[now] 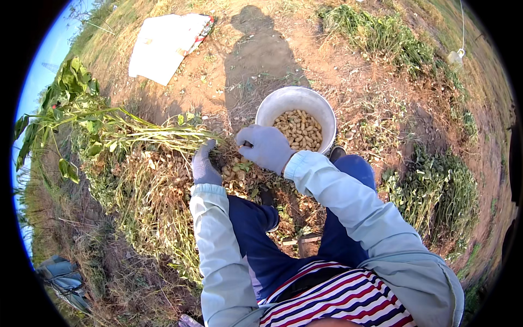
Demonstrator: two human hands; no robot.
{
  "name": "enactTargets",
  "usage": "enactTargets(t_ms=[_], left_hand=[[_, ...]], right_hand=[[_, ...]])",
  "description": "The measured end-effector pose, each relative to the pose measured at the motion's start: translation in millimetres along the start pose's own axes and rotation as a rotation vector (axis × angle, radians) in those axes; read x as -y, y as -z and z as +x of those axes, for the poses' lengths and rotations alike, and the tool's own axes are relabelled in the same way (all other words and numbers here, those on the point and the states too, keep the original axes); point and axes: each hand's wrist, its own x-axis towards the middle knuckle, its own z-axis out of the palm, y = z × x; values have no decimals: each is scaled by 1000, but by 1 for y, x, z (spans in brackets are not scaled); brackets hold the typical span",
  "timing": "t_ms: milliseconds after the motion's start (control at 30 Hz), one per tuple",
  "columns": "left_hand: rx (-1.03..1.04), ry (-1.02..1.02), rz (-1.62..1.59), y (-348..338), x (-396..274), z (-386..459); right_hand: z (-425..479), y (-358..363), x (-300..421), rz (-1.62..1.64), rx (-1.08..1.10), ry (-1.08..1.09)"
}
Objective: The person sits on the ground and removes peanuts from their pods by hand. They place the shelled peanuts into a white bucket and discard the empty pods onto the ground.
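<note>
My left hand (206,163), in a grey knit glove, is closed around the stem ends of a bunch of green peanut plants (159,135), whose leafy tops reach out to the left. Close to its right, my gloved right hand (263,148) is curled beside the rim of a white plastic bucket (267,108); whether its fingers hold anything cannot be made out. Unshelled peanuts (300,128) cover the bottom of the bucket. Under my left hand lies a heap of pulled peanut plants (151,184) with pods on their roots.
A white sheet (157,47) lies on the soil at the upper left. More plant piles (433,192) lie on the right and upper right. A blue-grey bundle (65,282) sits at the lower left. My knees flank a wooden piece (304,240); a shoe (337,153) touches the bucket's side.
</note>
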Motion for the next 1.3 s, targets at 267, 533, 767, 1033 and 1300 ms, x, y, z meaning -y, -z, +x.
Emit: enactTargets(t_ms=[267,533,767,1033,1300], left_hand=[[-95,-89,97,-13,-2,-10],[-152,-99,146,-16,2,-9],[-150,-164,154,-26,7,-15],[-198,-154,149,-31,4,-19],[-198,-179,77,-20,1,-8]], right_hand=[[3,2,-2,-258,-3,31],[0,4,3,-435,44,68],[-1,7,5,-470,20,-20],[-2,22,8,-428,184,-32],[-6,24,-17,-255,-21,-75]])
